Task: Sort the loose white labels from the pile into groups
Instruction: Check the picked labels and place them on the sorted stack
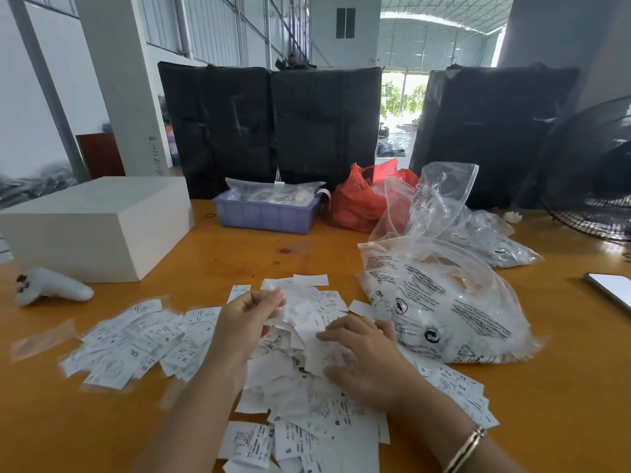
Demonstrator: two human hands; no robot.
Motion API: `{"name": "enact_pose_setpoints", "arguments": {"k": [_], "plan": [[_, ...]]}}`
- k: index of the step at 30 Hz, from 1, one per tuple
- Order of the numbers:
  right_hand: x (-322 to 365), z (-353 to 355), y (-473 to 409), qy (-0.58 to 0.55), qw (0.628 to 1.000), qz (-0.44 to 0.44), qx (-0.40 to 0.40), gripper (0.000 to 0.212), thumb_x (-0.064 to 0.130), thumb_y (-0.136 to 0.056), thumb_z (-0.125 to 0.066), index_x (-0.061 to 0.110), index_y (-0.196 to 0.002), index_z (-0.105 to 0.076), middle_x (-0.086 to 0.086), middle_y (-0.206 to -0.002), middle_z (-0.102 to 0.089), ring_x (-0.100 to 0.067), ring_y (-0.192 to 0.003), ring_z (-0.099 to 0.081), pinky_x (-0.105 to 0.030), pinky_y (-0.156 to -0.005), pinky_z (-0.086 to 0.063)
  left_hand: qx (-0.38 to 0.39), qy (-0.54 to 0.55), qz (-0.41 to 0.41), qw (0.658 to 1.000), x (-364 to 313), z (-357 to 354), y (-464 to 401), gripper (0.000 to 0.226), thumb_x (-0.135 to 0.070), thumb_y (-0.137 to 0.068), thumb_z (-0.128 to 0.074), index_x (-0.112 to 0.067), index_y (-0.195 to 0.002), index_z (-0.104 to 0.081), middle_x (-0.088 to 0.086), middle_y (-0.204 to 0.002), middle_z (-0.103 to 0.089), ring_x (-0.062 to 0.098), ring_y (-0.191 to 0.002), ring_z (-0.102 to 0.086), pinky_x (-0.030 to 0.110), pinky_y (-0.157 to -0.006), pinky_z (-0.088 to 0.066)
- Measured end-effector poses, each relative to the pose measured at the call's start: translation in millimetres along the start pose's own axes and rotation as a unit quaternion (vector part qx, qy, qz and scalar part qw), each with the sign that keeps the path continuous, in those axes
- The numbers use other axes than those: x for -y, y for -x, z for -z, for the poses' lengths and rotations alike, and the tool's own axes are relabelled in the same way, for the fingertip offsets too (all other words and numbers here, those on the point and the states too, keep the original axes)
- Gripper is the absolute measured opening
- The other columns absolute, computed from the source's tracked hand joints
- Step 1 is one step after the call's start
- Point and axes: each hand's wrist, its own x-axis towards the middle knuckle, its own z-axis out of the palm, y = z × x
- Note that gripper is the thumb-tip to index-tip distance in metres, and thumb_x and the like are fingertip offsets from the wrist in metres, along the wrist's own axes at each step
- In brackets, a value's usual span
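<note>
A loose pile of white labels (307, 387) covers the middle of the orange table (563, 387). A spread group of labels (136, 339) marked XL and XXL lies to the left. A smaller group of labels (457, 390) lies at the right, beside a clear bag. My left hand (246, 322) is raised over the pile and pinches a few white labels (290, 302) between thumb and fingers. Lower and to the right, my right hand (362, 353) rests palm down on the pile with fingers spread; it wears a gold bracelet at the wrist.
A clear printed plastic bag (440, 302) holding more labels lies right of the pile. Behind are a red bag (358, 203), a purple tray (266, 213), a white box (95, 227), a white controller (51, 285), a phone (611, 288) and a fan (594, 175).
</note>
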Motion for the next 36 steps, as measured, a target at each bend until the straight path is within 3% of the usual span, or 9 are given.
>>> {"name": "enact_pose_setpoints", "arguments": {"k": [4, 8, 11, 14, 19, 24, 27, 30, 36], "plan": [[-8.6, 0.8, 0.3, 0.037, 0.997, 0.020, 0.070, 0.067, 0.065, -0.072, -0.045, 0.039, -0.134, -0.040, 0.025, -0.128, -0.035, 0.005, -0.123, -0.024, -0.025, -0.098, 0.002, 0.031, -0.002, 0.005, 1.000, 0.5, -2.2, 1.5, 0.011, -0.029, -0.087, -0.065, -0.021, -0.087, -0.072, -0.007, -0.085, -0.075, 0.008, -0.083, -0.067, 0.024, -0.067, -0.044], [-6.5, 1.8, -2.4, 0.001, 0.998, -0.005, 0.068, 0.040, 0.059, -0.075, -0.055, 0.044, -0.111, -0.050, 0.026, -0.120, -0.040, 0.005, -0.119, -0.030, -0.029, -0.103, -0.008, 0.066, -0.009, 0.000, 0.998, 0.5, -4.3, 5.2, 0.013, -0.018, -0.091, -0.059, -0.024, -0.093, -0.071, -0.004, -0.085, -0.076, 0.006, -0.077, -0.070, 0.024, -0.067, -0.046], [-1.9, 4.8, -0.7, -0.087, 0.994, -0.041, 0.056, 0.020, 0.048, -0.076, -0.063, 0.041, -0.090, -0.051, 0.024, -0.109, -0.051, 0.013, -0.106, -0.037, -0.026, -0.098, -0.018, 0.074, -0.010, 0.003, 0.997, 0.6, -7.4, 6.6, 0.010, -0.018, -0.089, -0.063, -0.021, -0.092, -0.072, -0.003, -0.083, -0.076, 0.004, -0.074, -0.070, 0.022, -0.065, -0.046], [3.0, 12.0, -0.5, -0.262, 0.958, -0.120, 0.011, 0.016, 0.029, -0.079, -0.068, 0.034, -0.088, -0.057, 0.012, -0.094, -0.061, 0.006, -0.085, -0.054, -0.022, -0.081, -0.045, 0.076, -0.012, 0.008, 0.997, 1.4, -11.1, 8.2, 0.006, -0.021, -0.085, -0.068, -0.020, -0.089, -0.071, -0.005, -0.082, -0.076, 0.003, -0.074, -0.070, 0.022, -0.064, -0.045], [4.4, 15.5, 0.5, -0.449, 0.881, -0.140, -0.051, 0.062, 0.006, -0.081, -0.069, 0.042, -0.124, -0.043, 0.002, -0.083, -0.068, -0.015, -0.071, -0.067, -0.026, -0.065, -0.056, 0.077, -0.023, 0.007, 0.997, 2.5, -14.4, 11.3, 0.012, -0.029, -0.078, -0.073, -0.018, -0.083, -0.073, -0.003, -0.084, -0.075, 0.011, -0.081, -0.070, 0.022, -0.064, -0.049], [5.7, 14.4, 1.1, -0.412, 0.893, -0.149, -0.106, 0.099, 0.010, -0.081, -0.070, 0.069, -0.132, -0.009, -0.017, -0.077, -0.057, -0.020, -0.056, -0.051, -0.027, -0.052, -0.049, 0.102, -0.017, -0.027, 0.994, 0.3, -17.6, 15.0, 0.011, -0.024, -0.085, -0.066, -0.020, -0.094, -0.069, -0.003, -0.080, -0.075, 0.009, -0.074, -0.071, 0.014, -0.057, -0.050], [6.3, 13.8, 2.0, -0.395, 0.898, -0.153, -0.118, 0.077, 0.008, -0.086, -0.062, 0.061, -0.132, -0.029, -0.006, -0.106, -0.059, -0.009, -0.049, -0.050, -0.022, -0.048, -0.047, 0.114, 0.009, -0.036, 0.993, 0.2, -17.4, 15.7, 0.014, -0.017, -0.087, -0.064, -0.022, -0.099, -0.067, -0.001, -0.084, -0.076, 0.011, -0.077, -0.071, 0.014, -0.057, -0.051], [7.9, 16.3, 3.0, -0.413, 0.894, -0.137, -0.109, 0.038, 0.005, -0.091, -0.052, 0.037, -0.094, -0.072, -0.004, -0.082, -0.066, -0.010, -0.049, -0.057, -0.016, -0.052, -0.045, 0.133, 0.004, -0.046, 0.990, -0.7, -18.3, 17.4, 0.016, -0.013, -0.087, -0.064, -0.022, -0.101, -0.065, 0.000, -0.085, -0.076, 0.011, -0.076, -0.071, 0.015, -0.058, -0.051], [13.4, 13.7, 1.2, -0.428, 0.891, -0.116, -0.100, 0.010, 0.031, -0.085, -0.065, 0.028, -0.088, -0.075, 0.003, -0.068, -0.069, -0.007, -0.059, -0.064, -0.010, -0.057, -0.045, 0.142, -0.098, -0.109, 0.979, 0.5, -26.3, 22.1, 0.021, -0.022, -0.085, -0.067, -0.028, -0.105, -0.061, -0.009, -0.081, -0.075, 0.006, -0.075, -0.070, 0.014, -0.060, -0.050]]}}
